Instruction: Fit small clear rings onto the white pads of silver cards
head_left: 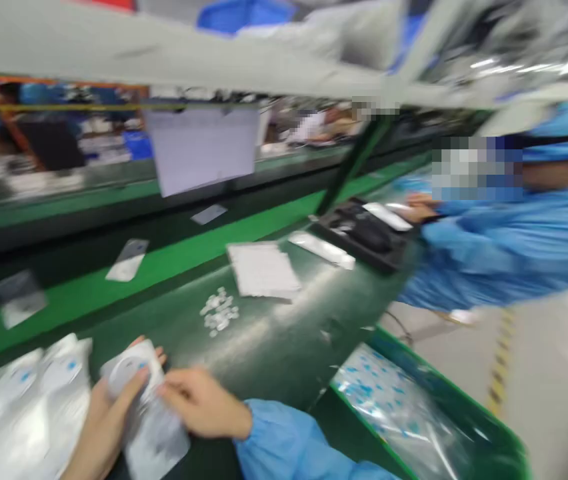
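My left hand [107, 417] is wrapped around a translucent plastic pouch [157, 437], its thumb lying across the front. Inside the pouch shows a round white piece [127, 370] with a small blue spot. At the pouch's right edge, the thumb and forefinger of my right hand [209, 403] are pinched together on it; blur hides the exact grip. More filled pouches [19, 413] of the same kind lie side by side to the left. Beyond my hands, a scatter of small clear-white pieces [220, 312] rests on the green work surface [264, 347].
A white stack [264, 270], a long white strip [321, 250] and a black tray [364, 233] stand farther back. Flat pouches [128, 260] lie along the green strip. A green bin [494, 433] with plastic bags is at lower right. A blue-sleeved co-worker [504, 240] works at right.
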### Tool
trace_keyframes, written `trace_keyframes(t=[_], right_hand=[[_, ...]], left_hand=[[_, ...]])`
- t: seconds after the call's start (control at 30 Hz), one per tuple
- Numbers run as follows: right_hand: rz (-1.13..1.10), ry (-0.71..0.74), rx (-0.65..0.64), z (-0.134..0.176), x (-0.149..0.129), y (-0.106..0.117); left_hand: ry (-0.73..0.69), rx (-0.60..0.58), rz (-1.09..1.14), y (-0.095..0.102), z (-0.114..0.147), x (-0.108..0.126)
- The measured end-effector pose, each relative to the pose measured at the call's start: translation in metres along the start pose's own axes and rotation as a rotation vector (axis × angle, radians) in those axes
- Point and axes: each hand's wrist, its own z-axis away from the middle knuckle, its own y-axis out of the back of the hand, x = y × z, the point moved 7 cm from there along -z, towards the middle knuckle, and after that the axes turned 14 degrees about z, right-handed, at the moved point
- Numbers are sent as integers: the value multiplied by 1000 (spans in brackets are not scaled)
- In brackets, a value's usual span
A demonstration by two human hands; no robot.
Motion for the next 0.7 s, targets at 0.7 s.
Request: trace_keyframes(t=[0.7], right_hand=[[847,380,370,24,-24,33]], left_hand=[[70,-127,91,13,3,-54]])
